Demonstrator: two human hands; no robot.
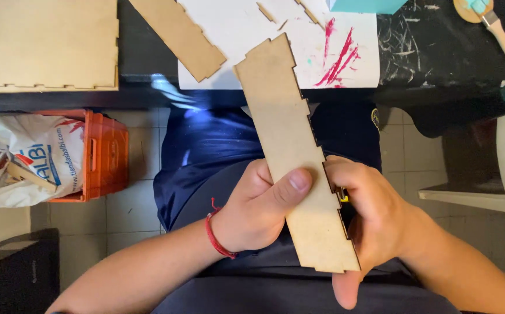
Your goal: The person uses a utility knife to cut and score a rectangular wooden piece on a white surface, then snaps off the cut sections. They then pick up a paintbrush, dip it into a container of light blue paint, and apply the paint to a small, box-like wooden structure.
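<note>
Both hands, left hand [258, 206] and right hand [374, 224], grasp a long notched wooden panel [290, 145] over the lap

Landmark: white paper sheet [246, 40] w/ red paint streaks, on black tabletop [438, 52]. Touching its left part, a notched wood strip [178, 35] lies diagonal. Far left of sheet: large flat wood panel [43, 43]. Right of sheet: teal block [366, 6] at top edge, paintbrush [499, 32] further right. Below-left of sheet, on tiled floor: orange crate [104, 154] w/ white plastic bag [29, 157].
</note>
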